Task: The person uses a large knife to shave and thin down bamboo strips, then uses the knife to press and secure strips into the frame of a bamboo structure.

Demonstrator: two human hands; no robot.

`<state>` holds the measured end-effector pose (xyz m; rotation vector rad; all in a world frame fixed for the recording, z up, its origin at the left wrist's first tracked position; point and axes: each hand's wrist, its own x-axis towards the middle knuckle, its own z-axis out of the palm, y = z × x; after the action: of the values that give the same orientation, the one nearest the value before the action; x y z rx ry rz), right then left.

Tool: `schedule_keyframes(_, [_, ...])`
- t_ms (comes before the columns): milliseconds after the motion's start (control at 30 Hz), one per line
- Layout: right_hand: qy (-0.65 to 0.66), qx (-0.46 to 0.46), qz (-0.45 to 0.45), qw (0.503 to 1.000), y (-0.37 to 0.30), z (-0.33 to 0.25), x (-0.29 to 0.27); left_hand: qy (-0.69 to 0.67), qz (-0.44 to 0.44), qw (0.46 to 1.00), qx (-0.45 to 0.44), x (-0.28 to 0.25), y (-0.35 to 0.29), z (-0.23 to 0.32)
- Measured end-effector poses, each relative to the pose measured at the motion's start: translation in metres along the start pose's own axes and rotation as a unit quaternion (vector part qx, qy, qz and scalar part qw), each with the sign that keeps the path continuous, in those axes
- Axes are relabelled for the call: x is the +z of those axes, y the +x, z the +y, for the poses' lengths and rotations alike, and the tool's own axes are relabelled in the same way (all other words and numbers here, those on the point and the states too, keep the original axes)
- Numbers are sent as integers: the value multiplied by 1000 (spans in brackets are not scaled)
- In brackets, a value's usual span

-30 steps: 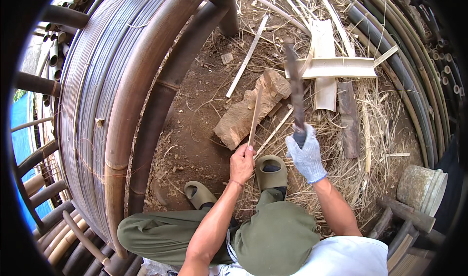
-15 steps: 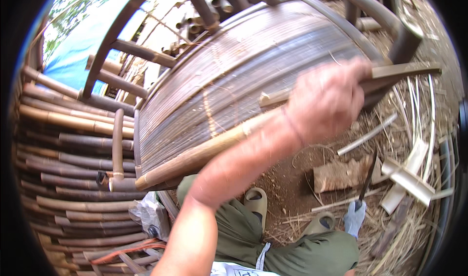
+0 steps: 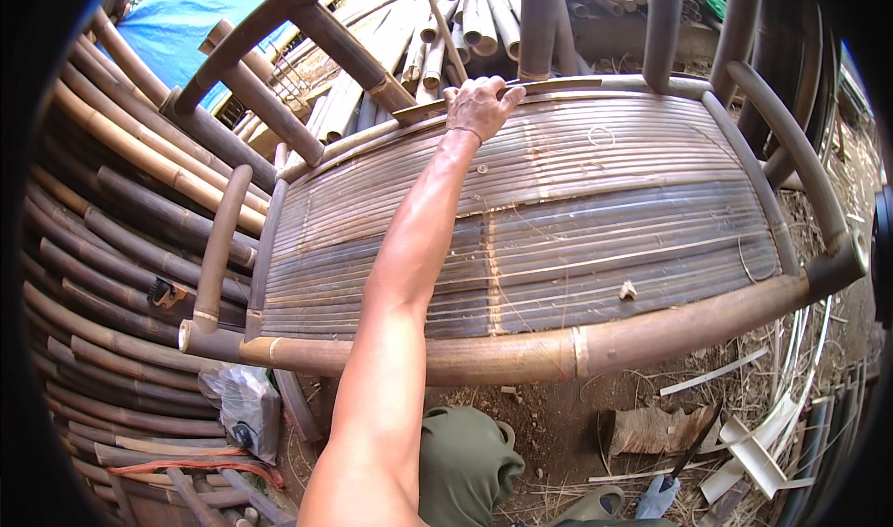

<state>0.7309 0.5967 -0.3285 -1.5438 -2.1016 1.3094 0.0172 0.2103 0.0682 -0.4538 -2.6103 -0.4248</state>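
Note:
My bare left hand (image 3: 479, 108) reaches across a bamboo bench. Its fingers are closed over a thin dark bamboo strip (image 3: 563, 86), which lies along the far edge of the slatted seat (image 3: 605, 225), where the backrest posts rise. Low on the right, my right hand (image 3: 656, 497), in a pale grey-blue glove, is closed on a long dark-bladed knife (image 3: 699, 441) pointing up and away. Only part of this hand shows, and the knife's handle is hidden by the glove.
A small wood chip (image 3: 628, 291) lies on the seat. Dark bamboo poles (image 3: 139, 294) are stacked at left, beside a plastic bag (image 3: 246, 406). Cut bamboo pieces (image 3: 755, 454) and shavings litter the ground near a wood block (image 3: 660, 430). More poles (image 3: 474, 25) lie behind the bench.
My left hand has carried the bamboo strip from the bench's near right side to the far edge of the seat. The view has shifted, and my right hand still holds the knife low.

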Motion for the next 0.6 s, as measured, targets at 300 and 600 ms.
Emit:
schedule_keyframes(300, [-178,-102,11,979,-38,-79,0,13,0,1000,-26,22,6,-49])
schedule_keyframes(600, [-91,-7,20,996,-23,-43,11,71,26,997,-21,42,19,-69])
